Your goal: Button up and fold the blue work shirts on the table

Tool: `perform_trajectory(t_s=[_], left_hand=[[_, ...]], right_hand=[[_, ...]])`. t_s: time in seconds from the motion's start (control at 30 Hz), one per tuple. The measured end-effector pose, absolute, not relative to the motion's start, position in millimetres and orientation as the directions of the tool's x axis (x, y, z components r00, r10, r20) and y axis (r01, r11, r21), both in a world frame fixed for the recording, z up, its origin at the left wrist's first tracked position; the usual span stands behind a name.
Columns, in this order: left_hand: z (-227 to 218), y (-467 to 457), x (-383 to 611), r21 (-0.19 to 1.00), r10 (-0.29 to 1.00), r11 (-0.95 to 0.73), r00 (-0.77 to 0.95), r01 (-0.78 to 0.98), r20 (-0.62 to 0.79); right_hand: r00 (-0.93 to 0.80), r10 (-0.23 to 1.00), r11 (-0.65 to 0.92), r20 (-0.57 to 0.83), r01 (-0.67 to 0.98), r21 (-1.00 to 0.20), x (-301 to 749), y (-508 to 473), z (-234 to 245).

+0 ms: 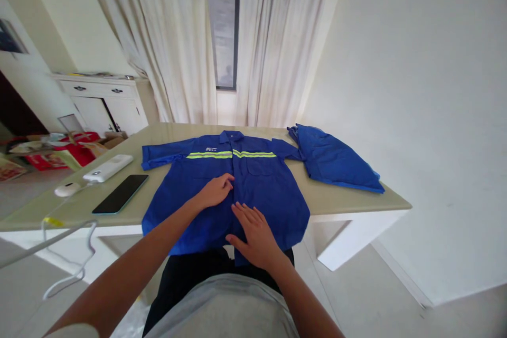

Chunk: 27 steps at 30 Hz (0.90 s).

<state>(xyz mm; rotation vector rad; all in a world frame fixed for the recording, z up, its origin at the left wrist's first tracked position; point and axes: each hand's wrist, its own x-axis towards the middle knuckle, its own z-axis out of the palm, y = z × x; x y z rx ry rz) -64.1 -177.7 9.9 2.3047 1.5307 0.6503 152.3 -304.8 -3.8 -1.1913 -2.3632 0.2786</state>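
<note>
A blue short-sleeved work shirt (269, 190) lies spread front side up, its collar at the far end and its hem hanging over the near table edge. A yellow-green reflective stripe crosses its chest. My left hand (216, 190) is at the front placket, just below the stripe, with its fingers curled and closed on the shirt's cloth. Lower down on the placket, my right hand (255, 235) rests flat with its fingers stretched out and its thumb apart.
The shirt lies on a pale table (328, 206). To its right is a pile of folded blue clothing (336, 161), touching one sleeve. At left are a black phone (121, 194), a white device (109, 168) and a white cable (89, 245). Curtains (174, 37) hang behind.
</note>
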Motion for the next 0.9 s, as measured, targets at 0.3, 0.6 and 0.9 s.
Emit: perform_trajectory(t_s=[0.3, 0.6, 0.9], left_hand=[[3.1, -140.0, -26.7, 0.236, 0.96, -0.28, 0.273, 0.93, 0.062], [1.9, -125.3, -43.7, 0.143, 0.964, -0.262, 0.253, 0.954, 0.077], [17.2, -67.9, -31.1, 0.127, 0.968, -0.207, 0.184, 0.97, 0.171]], right_hand=[[-0.425, 0.822, 0.561, 0.379, 0.719, -0.411, 154.6, -311.5, -32.8], [-0.374, 0.835, 0.524, 0.403, 0.765, -0.375, 142.6, -313.4, -39.7], [-0.479, 0.816, 0.57, 0.325, 0.761, -0.31, 141.5, -259.3, 17.0]])
